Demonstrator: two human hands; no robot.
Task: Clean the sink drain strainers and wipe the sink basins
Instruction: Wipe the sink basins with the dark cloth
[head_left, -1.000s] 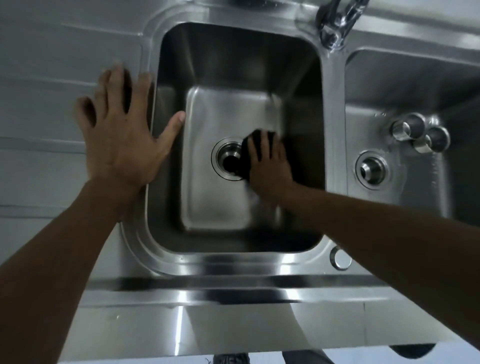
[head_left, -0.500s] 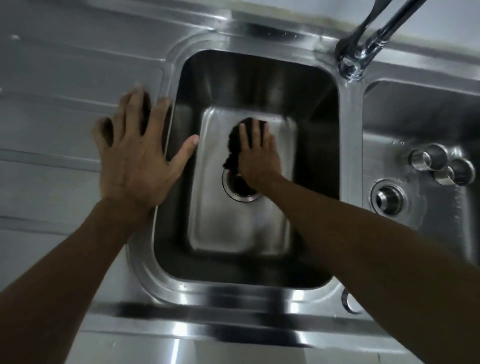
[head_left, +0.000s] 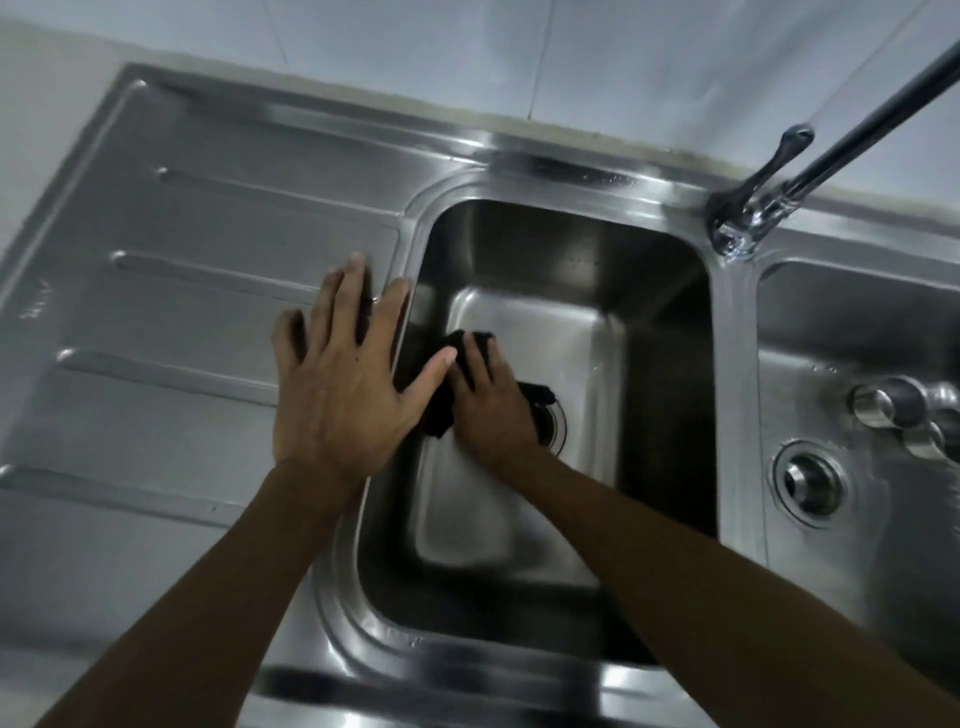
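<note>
Head view: the right hand (head_left: 493, 410) lies palm-down on the floor of the left stainless-steel sink basin (head_left: 571, 249). Its fingers are straight and press a crumpled black cleaning cloth (head_left: 439, 415) flat against the metal. This grip is spread, not curled round the cloth, and folds of cloth show beyond the fingertips and at both sides of the palm. The round steel drain opening (head_left: 557, 422) sits just to the right of this grip, touching the cloth's edge and partly hidden by the wrist.

The left hand (head_left: 337, 395) is spread flat on the ribbed steel draining surface (head_left: 208, 312), its thumb reaching over the basin rim close to the cloth. It holds nothing and seems only to brace.

The basin's long axis runs from the far wall toward the person, so most of the bare floor lies behind the grip, along the forearm. A pull straight back looks the natural stroke.

Two shiny cylindrical metal drain strainers (head_left: 883, 402) lie in the right steel basin (head_left: 857, 312), well apart to the right of the grip, and the right hand is the nearer one.
</note>
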